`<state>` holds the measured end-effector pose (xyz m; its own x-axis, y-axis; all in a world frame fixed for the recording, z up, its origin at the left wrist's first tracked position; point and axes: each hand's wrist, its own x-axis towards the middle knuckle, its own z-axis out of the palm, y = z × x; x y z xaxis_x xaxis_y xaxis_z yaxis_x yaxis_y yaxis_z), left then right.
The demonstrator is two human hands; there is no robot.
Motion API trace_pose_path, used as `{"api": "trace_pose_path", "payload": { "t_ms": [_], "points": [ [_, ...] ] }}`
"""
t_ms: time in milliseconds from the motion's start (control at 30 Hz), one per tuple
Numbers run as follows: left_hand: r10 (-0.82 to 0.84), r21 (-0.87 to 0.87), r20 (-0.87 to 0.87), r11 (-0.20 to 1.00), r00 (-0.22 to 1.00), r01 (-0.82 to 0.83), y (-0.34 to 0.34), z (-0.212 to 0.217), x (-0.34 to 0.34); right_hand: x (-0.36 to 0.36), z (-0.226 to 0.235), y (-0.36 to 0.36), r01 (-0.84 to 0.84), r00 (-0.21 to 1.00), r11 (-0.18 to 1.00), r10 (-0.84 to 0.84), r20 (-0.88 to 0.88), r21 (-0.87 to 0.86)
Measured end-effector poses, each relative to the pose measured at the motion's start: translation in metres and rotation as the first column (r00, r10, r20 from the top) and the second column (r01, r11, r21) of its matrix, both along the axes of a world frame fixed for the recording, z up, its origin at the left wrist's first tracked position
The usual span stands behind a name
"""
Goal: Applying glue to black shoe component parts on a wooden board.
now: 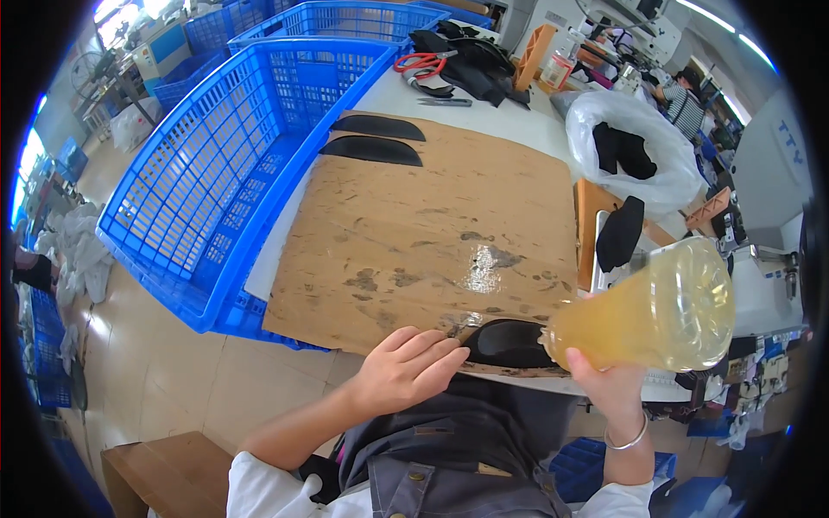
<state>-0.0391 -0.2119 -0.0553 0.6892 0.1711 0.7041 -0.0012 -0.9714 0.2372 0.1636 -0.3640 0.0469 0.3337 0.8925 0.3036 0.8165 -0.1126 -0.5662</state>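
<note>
A black curved pad point(509, 344) lies at the near right edge of a stained cardboard sheet point(414, 207). My left hand point(410, 367) is closed at the pad's left end, fingers together and bent over the sheet. In my right hand point(609, 388) is a clear plastic bottle point(643, 315) of cloudy yellow liquid, tilted so its narrow end points left at the pad's right end. Most of the fingers behind the bottle are hidden. Two more black curved pads, an upper one point(380, 128) and a lower one point(373, 150), rest at the sheet's far left corner.
A blue plastic crate point(211, 298) stands left of the table. Red-handled scissors point(423, 62) and black fabric point(475, 69) lie at the back. To the right are a white plastic bag point(682, 164) with black pieces and a sewing machine point(764, 250). A cardboard box point(177, 475) sits below left.
</note>
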Motion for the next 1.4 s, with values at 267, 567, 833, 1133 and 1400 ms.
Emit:
{"api": "trace_pose_path", "payload": {
  "t_ms": [267,567,833,1133,1400],
  "points": [
    [-0.011,-0.015,0.006,1.000,1.000,0.011,-0.001,0.000,0.001,0.006,0.009,-0.035,0.161,0.946,0.950,-0.070,-0.318,0.269],
    [-0.029,-0.034,0.021,0.999,0.999,0.030,0.000,0.002,-0.001,-0.041,0.021,0.031,-0.169,0.983,0.985,0.165,-0.079,-0.038],
    [0.008,-0.038,-0.065,0.999,0.998,-0.010,-0.002,0.015,-0.001,0.028,-0.005,-0.055,0.126,0.918,0.992,-0.117,0.378,0.002],
    [-0.169,-0.170,-0.249,0.977,0.954,0.128,-0.012,0.084,0.073,0.050,-0.049,-0.090,0.449,0.747,0.701,0.045,-0.663,0.554],
    [-0.299,-0.149,-0.550,0.954,0.780,0.261,-0.018,0.074,0.114,0.048,-0.076,-0.093,0.400,0.206,0.631,0.646,-0.735,0.665]
  ]
}}
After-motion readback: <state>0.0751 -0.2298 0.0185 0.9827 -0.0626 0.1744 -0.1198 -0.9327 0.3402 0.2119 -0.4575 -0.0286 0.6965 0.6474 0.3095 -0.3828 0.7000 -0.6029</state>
